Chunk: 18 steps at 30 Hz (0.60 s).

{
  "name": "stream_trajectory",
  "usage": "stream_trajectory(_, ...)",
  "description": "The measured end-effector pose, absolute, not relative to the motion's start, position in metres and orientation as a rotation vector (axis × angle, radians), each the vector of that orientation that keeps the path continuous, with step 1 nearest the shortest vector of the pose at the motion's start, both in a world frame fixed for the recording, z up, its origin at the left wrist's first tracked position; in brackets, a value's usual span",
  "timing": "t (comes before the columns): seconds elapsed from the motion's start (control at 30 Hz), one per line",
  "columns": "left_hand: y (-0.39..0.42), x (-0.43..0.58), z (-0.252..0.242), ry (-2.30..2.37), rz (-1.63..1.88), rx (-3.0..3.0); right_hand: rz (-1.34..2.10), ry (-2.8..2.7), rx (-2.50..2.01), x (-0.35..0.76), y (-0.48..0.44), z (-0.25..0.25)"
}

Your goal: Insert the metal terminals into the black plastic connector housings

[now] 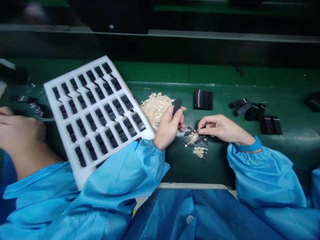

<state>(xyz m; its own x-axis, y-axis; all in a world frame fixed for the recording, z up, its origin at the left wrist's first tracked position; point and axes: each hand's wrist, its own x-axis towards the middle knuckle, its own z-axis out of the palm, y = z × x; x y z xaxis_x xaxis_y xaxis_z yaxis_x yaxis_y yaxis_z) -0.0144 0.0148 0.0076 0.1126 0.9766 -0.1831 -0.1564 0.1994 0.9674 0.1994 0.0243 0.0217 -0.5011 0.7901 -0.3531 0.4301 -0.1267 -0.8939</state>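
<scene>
My left hand (pixel 170 124) is closed around a small black rectangular plastic part (pixel 177 105), its top end sticking up past the thumb. To the right, my right hand (pixel 220 127) pinches with thumb and forefinger at the edge of a small loose pile of black and beige flat pieces (pixel 193 137); what sits between the fingertips is too small to make out. Just nearer to me lies a smaller cluster of beige pieces (pixel 199 152). Behind my left hand spreads a large heap of beige flat pieces (pixel 156 106).
A white foam tray (pixel 82 180) with rows of black parts lies at left, partly under my left forearm. A neat black stack (pixel 203 99) stands behind my hands. Several black blocks (pixel 270 124) lie at right. Another person's hand (pixel 22 131) is at far left.
</scene>
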Motion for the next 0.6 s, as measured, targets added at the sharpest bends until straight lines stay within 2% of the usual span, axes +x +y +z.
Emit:
stream_trajectory(0.23,0.009,-0.016,0.01,1.014,0.879,1.335,1.818,-1.429,-1.145,0.19,0.018,0.017)
stream_trajectory(0.4,0.009,-0.014,0.011,0.851,0.815,1.327,2.002,-1.139,-0.937,0.181,0.012,0.011)
stream_trajectory(0.6,0.009,-0.014,0.011,0.839,0.828,1.291,2.087,-1.082,-0.847,0.179,0.011,0.01)
